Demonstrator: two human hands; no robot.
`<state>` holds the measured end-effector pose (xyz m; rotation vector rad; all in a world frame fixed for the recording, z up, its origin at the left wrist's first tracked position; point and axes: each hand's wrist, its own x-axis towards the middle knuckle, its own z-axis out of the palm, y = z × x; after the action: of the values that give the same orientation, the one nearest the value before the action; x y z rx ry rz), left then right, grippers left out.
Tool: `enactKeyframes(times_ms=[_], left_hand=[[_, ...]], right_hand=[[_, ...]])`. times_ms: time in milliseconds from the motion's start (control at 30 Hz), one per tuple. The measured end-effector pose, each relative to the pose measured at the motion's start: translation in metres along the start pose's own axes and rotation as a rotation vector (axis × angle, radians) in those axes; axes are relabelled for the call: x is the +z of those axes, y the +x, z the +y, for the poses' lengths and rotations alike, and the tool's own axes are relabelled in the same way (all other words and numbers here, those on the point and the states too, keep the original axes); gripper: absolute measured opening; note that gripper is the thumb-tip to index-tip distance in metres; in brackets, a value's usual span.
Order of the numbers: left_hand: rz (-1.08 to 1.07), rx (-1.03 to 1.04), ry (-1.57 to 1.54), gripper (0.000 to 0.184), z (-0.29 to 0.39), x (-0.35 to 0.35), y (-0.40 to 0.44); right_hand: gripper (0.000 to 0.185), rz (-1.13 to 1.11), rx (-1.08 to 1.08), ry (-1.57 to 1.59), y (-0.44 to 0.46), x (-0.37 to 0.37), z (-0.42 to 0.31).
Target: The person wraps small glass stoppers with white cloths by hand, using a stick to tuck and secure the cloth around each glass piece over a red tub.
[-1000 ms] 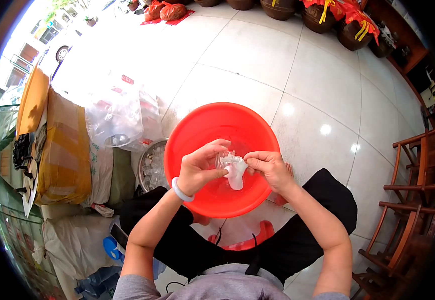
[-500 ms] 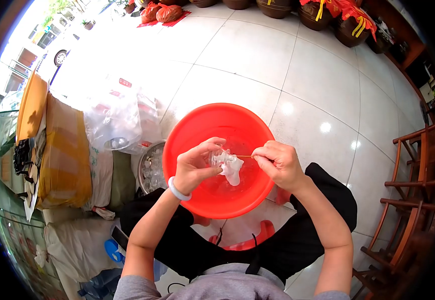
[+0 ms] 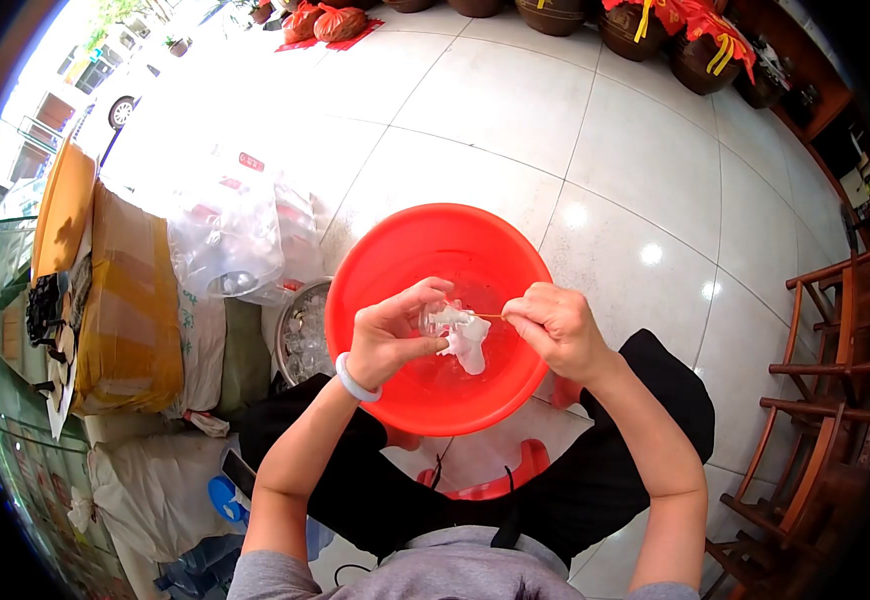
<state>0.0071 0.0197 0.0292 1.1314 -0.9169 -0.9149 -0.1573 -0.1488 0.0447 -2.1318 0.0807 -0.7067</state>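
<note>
My left hand [image 3: 391, 332] is closed around a small clear container [image 3: 432, 319], tilted sideways over a red basin [image 3: 367, 268]. White, wet-looking cloth [image 3: 468, 354] hangs from the container's mouth. Between the fingertips of my right hand [image 3: 557, 326] is a thin wooden stick [image 3: 490, 316]. Its far end meets the cloth near the mouth; how deep it goes inside I cannot tell. A little water appears to lie in the bottom of the basin.
Left of the basin stands a metal bowl [image 3: 305, 345] full of clear containers. Beyond it are plastic bags [image 3: 225, 245] and a taped cardboard box [image 3: 133, 300]. Wooden chairs [image 3: 825, 370] line the right side, and dark jars [image 3: 552, 14] stand along the back.
My right hand has shifted very slightly left with the stick. The hanging end of the cloth has moved a little right and down. My left hand stays nearly in place.
</note>
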Motion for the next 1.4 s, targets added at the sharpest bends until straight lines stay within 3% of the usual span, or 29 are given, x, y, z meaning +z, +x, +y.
enactKeyframes(times_ms=[100,300,400,500,533,633,767,833,933,1000,1200,1267,1400], left_hand=[[-0.097,0.082,0.045,0.049,0.004,0.006,0.002],[0.072,0.088,-0.065,0.051,0.012,-0.013,0.003],[0.073,0.044,-0.005,0.056,0.003,-0.007,0.002],[0.097,0.017,-0.107,0.055,0.001,0.004,0.004],[0.108,0.014,-0.09,0.054,0.0,0.006,0.003],[0.138,-0.041,-0.083,0.052,0.004,0.011,0.002],[0.163,-0.058,-0.004,0.052,0.003,0.011,0.0],[0.151,-0.055,0.029,0.051,-0.003,0.009,-0.002],[0.144,-0.061,0.043,0.051,0.0,0.008,-0.002],[0.153,-0.064,0.022,0.051,0.003,0.004,0.0],[0.399,-0.11,-0.101,0.044,0.015,-0.033,0.001],[0.316,-0.142,-0.185,0.044,0.012,-0.03,0.003],[0.11,-0.21,-0.427,0.048,0.005,-0.017,-0.001]], right_hand=[[0.006,-0.037,0.004,0.028,-0.005,0.012,-0.002],[0.006,0.004,0.083,0.03,0.001,-0.004,-0.004],[0.009,0.103,0.517,0.453,0.001,0.001,-0.006],[0.009,0.235,0.463,0.634,0.002,0.028,-0.006],[0.01,0.156,0.486,0.574,-0.002,0.036,-0.003],[0.011,0.074,0.676,0.777,-0.004,0.041,-0.008],[0.012,0.086,0.609,0.815,-0.003,0.042,-0.006],[0.012,0.081,0.523,0.678,-0.007,0.051,-0.003],[0.011,0.039,0.665,0.701,-0.006,0.047,-0.007],[0.011,0.043,0.61,0.637,-0.004,0.044,-0.007],[0.012,0.119,0.598,0.571,-0.002,0.021,-0.006],[0.014,0.085,0.733,0.632,0.001,0.015,-0.009],[0.015,0.091,0.619,0.578,0.003,0.02,-0.008]])
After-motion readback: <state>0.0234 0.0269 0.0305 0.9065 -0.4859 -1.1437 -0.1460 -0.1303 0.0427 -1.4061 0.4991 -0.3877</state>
